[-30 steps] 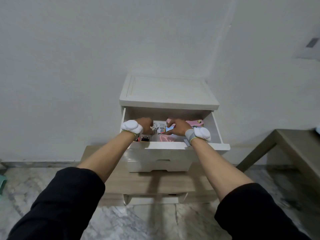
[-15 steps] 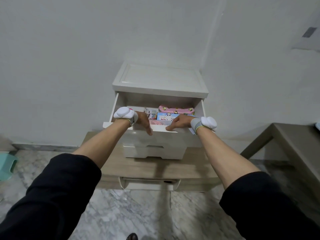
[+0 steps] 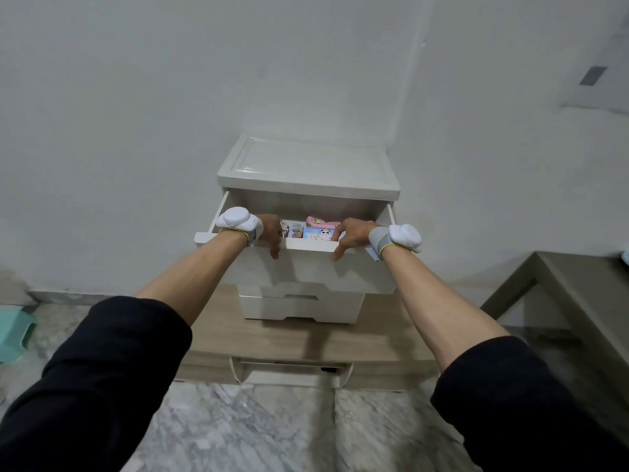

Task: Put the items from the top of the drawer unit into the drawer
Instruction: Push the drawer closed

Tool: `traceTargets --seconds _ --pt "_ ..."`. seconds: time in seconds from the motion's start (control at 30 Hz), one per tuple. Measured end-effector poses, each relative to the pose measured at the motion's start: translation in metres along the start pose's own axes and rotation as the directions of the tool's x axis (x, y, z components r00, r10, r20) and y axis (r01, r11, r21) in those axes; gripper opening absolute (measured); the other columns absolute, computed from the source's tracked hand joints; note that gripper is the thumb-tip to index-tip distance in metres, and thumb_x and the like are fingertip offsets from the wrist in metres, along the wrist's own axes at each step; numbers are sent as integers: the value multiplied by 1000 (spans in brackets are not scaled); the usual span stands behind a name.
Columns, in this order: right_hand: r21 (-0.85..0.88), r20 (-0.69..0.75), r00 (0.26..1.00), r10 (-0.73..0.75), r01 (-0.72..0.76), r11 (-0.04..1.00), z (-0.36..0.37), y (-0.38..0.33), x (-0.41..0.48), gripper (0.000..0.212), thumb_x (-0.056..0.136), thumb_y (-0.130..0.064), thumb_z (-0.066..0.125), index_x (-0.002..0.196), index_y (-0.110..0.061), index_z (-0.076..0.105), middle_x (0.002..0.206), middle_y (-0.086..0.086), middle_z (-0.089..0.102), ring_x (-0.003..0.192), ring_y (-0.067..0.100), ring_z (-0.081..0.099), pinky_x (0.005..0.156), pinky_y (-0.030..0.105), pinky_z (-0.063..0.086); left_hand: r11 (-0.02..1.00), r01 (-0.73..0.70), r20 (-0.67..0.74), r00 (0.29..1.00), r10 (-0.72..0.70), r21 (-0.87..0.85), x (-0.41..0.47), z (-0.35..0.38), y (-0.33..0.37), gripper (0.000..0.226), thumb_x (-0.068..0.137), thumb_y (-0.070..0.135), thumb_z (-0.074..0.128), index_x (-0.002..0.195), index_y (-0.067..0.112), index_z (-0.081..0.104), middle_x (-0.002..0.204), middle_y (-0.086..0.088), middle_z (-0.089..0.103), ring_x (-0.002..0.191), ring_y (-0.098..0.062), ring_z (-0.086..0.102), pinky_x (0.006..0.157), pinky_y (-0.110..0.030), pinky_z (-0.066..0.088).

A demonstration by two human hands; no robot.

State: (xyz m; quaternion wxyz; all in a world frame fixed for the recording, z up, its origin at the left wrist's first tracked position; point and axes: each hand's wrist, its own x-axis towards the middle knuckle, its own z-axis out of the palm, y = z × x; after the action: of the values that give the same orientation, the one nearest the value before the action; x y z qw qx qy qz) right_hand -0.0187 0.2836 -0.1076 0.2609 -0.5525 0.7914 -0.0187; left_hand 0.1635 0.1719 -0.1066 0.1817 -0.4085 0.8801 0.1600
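The white drawer unit (image 3: pixel 306 165) stands against the wall with nothing on its top. Its top drawer (image 3: pixel 306 267) is pulled out. Inside lie a pink pouch (image 3: pixel 320 221), a blue cartoon-printed box (image 3: pixel 318 234) and some small items (image 3: pixel 292 229). My left hand (image 3: pixel 270 231) grips the drawer's front rim left of centre, with one digit hanging down the front panel. My right hand (image 3: pixel 350 233) grips the same rim right of centre, fingers curled over it. Both wrists wear white devices on grey straps.
The unit sits on a low wooden stand (image 3: pixel 272 338) over a marble floor. A wooden table (image 3: pixel 578 287) stands at the right. A teal stool (image 3: pixel 13 332) is at the far left. Walls meet in a corner behind the unit.
Both hands have come out of the drawer's inside and now hold its front rim. The pouch and box they covered are in sight.
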Motion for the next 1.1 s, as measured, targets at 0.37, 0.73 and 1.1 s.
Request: traceTargets --seconds 0.37,0.73,1.1 --pt "19 -40 999 24 -23 1000 -11 0 20 44 75 -22 80 116 -12 66 110 2 54 94 18 50 79 21 37 996 -47 -29 999 45 -77 18 -15 -8 26 67 15 82 88 6 70 82 -8 55 72 -21 50 55 -23 37" --pt "133 -159 986 59 -38 990 -13 3 48 40 76 -16 79 113 -10 66 108 2 54 97 18 51 83 23 40 986 -100 -160 984 78 -135 54 -22 -22 31 70 13 78 99 3 70 87 -7 58 77 -23 53 68 -26 41" --pt "158 -261 962 81 -40 987 -23 6 69 42 74 -18 78 114 -14 68 123 3 65 114 22 59 96 30 47 982 -152 -254 960 119 -113 78 -33 -30 47 74 19 77 117 7 62 123 -12 61 111 -30 59 87 -32 48"
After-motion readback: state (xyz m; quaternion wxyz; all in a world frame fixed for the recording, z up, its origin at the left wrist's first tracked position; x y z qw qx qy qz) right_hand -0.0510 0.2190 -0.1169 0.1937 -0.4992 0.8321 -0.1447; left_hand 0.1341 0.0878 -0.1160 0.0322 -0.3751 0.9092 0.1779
